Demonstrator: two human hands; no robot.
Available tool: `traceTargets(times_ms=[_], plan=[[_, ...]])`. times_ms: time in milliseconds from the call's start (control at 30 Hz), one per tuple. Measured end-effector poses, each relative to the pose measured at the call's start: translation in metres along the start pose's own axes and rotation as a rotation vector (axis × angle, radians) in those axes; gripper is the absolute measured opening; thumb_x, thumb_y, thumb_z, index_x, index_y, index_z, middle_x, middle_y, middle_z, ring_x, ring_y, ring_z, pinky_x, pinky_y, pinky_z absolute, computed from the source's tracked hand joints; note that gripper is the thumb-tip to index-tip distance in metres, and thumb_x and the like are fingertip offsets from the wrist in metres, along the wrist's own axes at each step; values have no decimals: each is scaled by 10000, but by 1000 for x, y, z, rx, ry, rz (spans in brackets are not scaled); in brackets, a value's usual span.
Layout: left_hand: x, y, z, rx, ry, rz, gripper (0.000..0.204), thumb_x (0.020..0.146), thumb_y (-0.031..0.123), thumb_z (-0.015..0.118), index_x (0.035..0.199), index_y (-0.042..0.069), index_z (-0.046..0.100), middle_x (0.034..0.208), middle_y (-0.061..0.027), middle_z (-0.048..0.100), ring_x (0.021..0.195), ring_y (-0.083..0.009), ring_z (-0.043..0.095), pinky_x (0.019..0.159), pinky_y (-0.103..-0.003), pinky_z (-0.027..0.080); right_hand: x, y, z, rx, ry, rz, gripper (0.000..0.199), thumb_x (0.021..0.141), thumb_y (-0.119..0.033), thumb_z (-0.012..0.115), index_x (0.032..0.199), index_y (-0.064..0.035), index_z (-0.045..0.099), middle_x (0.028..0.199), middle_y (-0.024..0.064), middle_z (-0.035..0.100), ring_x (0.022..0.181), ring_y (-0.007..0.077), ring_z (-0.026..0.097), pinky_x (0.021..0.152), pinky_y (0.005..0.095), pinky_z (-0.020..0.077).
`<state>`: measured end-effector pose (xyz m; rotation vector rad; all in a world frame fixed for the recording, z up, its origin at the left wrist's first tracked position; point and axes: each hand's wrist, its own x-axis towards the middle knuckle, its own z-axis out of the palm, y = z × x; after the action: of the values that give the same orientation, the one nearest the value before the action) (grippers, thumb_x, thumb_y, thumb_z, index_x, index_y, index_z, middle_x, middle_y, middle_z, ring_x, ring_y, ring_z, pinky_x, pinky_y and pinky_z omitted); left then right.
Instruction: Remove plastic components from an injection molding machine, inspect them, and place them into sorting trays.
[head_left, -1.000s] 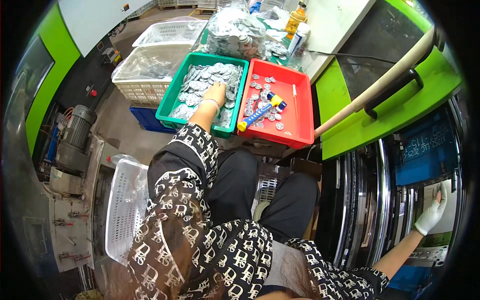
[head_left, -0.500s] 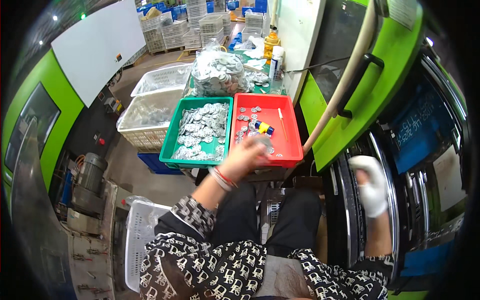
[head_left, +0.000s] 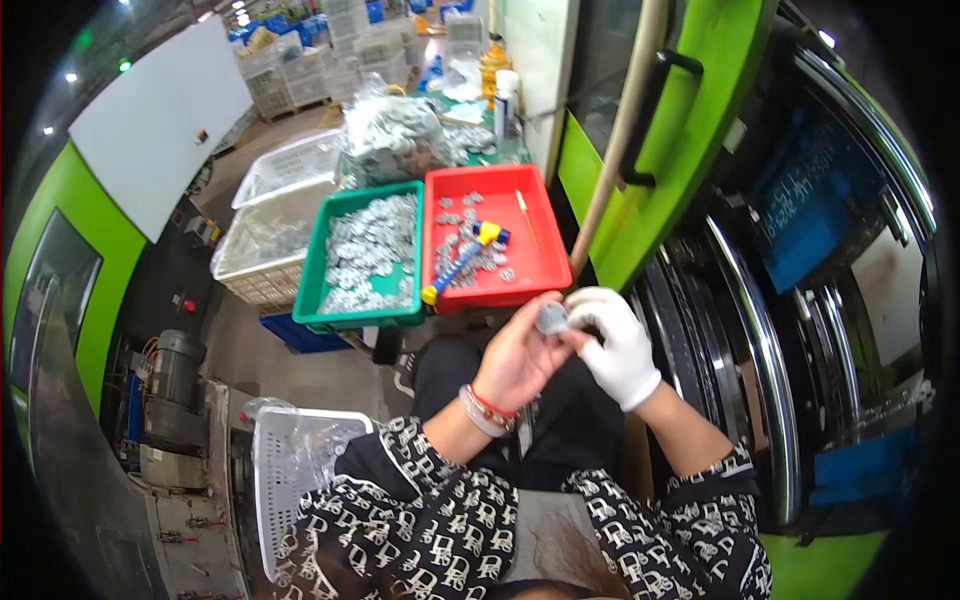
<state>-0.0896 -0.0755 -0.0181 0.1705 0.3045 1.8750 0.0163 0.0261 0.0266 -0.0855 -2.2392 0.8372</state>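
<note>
Grey and round, one disc (head_left: 551, 319) is pinched in my left hand (head_left: 522, 354), my gloved right hand (head_left: 615, 350) at its edge with a hold I cannot tell, while many other discs (head_left: 375, 245) remain loose in the green tray (head_left: 368, 319), fewer in the red tray (head_left: 522, 262)

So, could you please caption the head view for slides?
Bare left hand and gloved right hand handle a grey disc.

The disc (head_left: 551, 320) is dull metal, the glove (head_left: 622, 355) matt cloth. A bar (head_left: 768, 370) shines at three o'clock — glossy, smooth metal.
</note>
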Motion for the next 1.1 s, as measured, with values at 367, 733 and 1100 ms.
traceTargets(times_ms=[367, 733, 1100], plan=[[-18, -2, 15, 114, 46, -241, 181, 910, 264, 474, 854, 99, 526, 670, 14, 464, 516, -73, 408, 410, -190, 358, 2, 0, -33, -291, -22, -532, 390, 555, 70, 622, 933, -25, 596, 955, 83, 572, 818, 288, 577, 687, 370, 485], [-21, -7, 36, 330, 73, -109, 197, 894, 265, 534, 793, 100, 494, 591, 39, 385, 437, -44, 339, 375, -185, 293, -10, 2, -26, 448, 11, 128, 553, 760, -144, 696, 1217, 23, 433, 1206, 122, 490, 1114, 238, 492, 949, 338, 377], [-6, -33, 43, 194, 24, -329, 226, 927, 281, 459, 798, 96, 471, 615, 26, 369, 445, -59, 327, 384, -186, 277, -18, 13, -49, 863, -31, 263, 437, 768, -38, 672, 1157, -9, 475, 1108, 90, 531, 1015, 165, 522, 901, 321, 417]])
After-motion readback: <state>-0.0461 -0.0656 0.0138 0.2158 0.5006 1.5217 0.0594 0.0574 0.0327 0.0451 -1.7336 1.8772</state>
